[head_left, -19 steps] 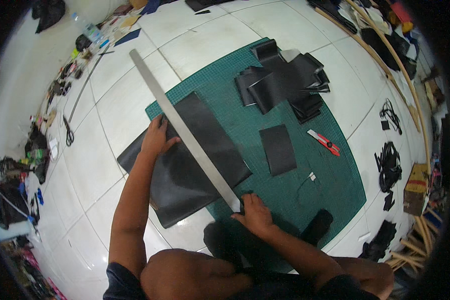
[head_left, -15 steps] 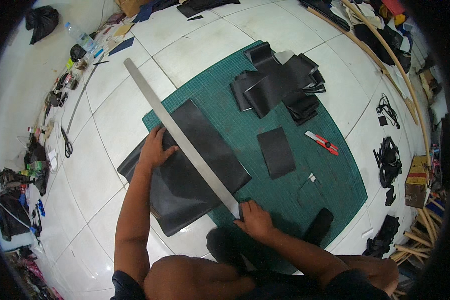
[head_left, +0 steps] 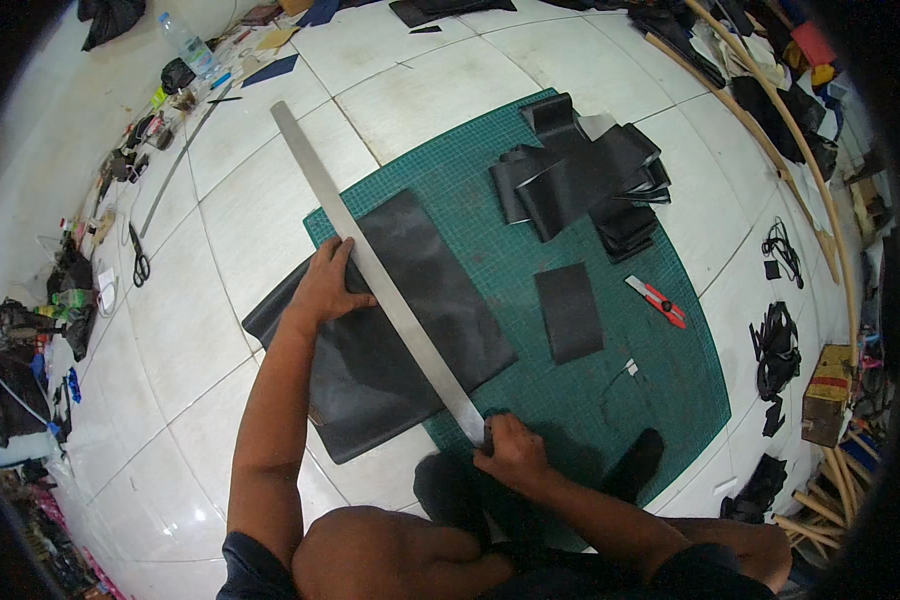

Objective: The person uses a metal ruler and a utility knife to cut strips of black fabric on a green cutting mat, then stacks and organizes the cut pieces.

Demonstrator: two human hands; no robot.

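A long steel ruler (head_left: pixel 370 275) lies diagonally across a black sheet of leather-like material (head_left: pixel 440 290), part of which rests on a green cutting mat (head_left: pixel 450 210). My left hand (head_left: pixel 328 285) presses on the sheet with its thumb spread, its fingertips at the ruler's left edge. Around the ruler's near end, the fingers of my right hand (head_left: pixel 515 455) are closed. To the right on the mat are a small black rectangular piece (head_left: pixel 570 312) and a red utility knife (head_left: pixel 656 302) with its blade out. Folded black strips (head_left: pixel 580 180) are heaped at the mat's far side.
My feet (head_left: pixel 638 458) are at the mat's near edge. Scissors (head_left: pixel 138 256), a water bottle (head_left: pixel 185 45) and mixed tools line the left wall. Along the right side lie bent wooden poles (head_left: pixel 795 150), black cords (head_left: pixel 782 250) and a cardboard box (head_left: pixel 828 395).
The whole view has shifted slightly, so the floor items sit a little differently in it. Both hands, the ruler and the black sheet keep about the same places relative to each other.
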